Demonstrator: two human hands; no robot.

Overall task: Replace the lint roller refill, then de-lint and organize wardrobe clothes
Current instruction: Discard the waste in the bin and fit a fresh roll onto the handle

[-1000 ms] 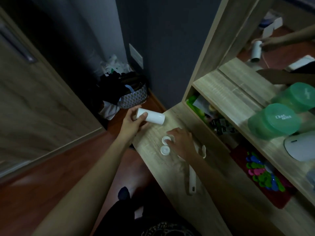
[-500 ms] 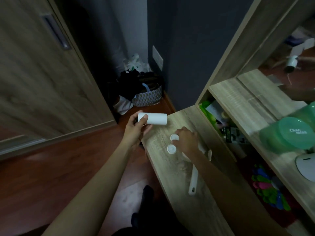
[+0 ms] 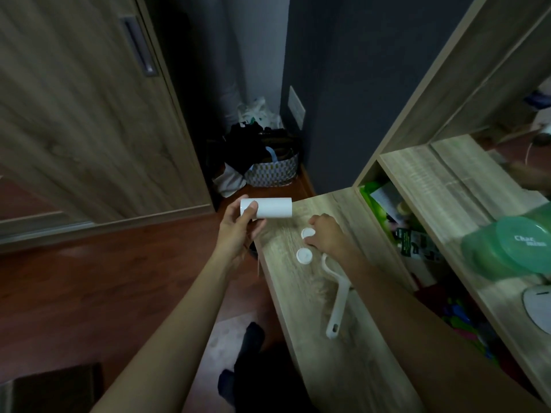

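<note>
My left hand (image 3: 238, 234) grips a white lint roll refill (image 3: 269, 208) by its left end, holding it level just off the near-left corner of the wooden counter (image 3: 313, 308). My right hand (image 3: 326, 236) rests on the counter with its fingers pinching a small white end cap (image 3: 308, 233). A second white end cap (image 3: 304, 255) lies flat just in front of it. The white lint roller handle (image 3: 338, 305) lies on the counter under my right wrist, its grip end pointing toward me.
A wooden shelf unit (image 3: 423, 186) stands on the right with green plastic jars (image 3: 512, 248) and cluttered compartments. A patterned basket (image 3: 272, 172) full of dark clothes sits in the corner. A wooden wardrobe door (image 3: 89, 114) fills the left. The floor is red-brown wood.
The view has swung left and up, showing more of the wardrobe door. My left hand has turned the refill more level. My right hand has stayed at the end caps.
</note>
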